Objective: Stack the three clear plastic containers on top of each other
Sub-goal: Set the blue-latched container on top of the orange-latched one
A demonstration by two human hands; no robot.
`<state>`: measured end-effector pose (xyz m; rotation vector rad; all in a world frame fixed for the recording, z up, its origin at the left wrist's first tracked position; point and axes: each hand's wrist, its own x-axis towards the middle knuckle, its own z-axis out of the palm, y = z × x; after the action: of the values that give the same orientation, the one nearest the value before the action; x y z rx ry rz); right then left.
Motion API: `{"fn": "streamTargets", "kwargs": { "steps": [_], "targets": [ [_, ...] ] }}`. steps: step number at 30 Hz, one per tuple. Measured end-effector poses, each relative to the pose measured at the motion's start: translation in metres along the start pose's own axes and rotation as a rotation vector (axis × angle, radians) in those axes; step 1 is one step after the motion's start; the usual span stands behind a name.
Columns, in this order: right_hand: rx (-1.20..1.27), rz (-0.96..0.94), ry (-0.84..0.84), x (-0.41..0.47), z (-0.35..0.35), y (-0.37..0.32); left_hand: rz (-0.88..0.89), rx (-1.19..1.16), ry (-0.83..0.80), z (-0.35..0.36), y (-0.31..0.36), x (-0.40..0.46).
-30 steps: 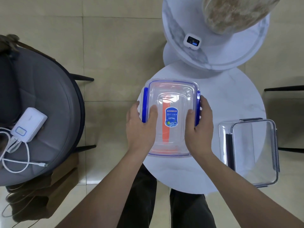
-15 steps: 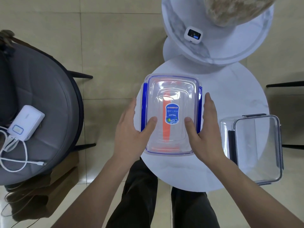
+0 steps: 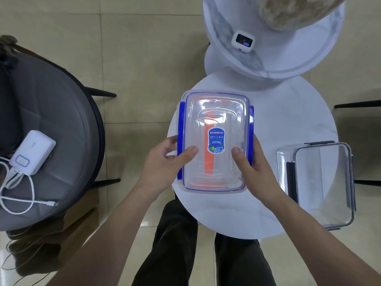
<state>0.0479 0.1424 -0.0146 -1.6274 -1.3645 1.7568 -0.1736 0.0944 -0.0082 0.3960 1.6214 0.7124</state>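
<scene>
Both hands hold blue-clipped container (image 3: 215,141) (orange inside).

The floor (image 3: 144,58) is glossy beige tile with thin grout lines, and it reflects soft light at 7 o'clock. A round white marble table (image 3: 288,120) sits just right of centre. At 1 o'clock a second white round table (image 3: 299,65), higher, overlaps its far edge and carries a small white device (image 3: 242,41) with a screen beside a speckled brown object (image 3: 292,11). At 9 o'clock stands a grey cushioned chair (image 3: 61,131) with black legs; a white power bank (image 3: 33,152) and a coiled white cable (image 3: 22,195) lie on its seat. Dark chair legs (image 3: 356,104) show at 3 o'clock.
</scene>
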Motion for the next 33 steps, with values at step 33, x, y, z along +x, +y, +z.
{"fn": "streamTargets", "kwargs": {
  "steps": [33],
  "targets": [
    [0.199, 0.018, 0.026, 0.000, 0.010, -0.001, -0.014, -0.150, -0.052, -0.011, -0.014, 0.016]
  ]
}}
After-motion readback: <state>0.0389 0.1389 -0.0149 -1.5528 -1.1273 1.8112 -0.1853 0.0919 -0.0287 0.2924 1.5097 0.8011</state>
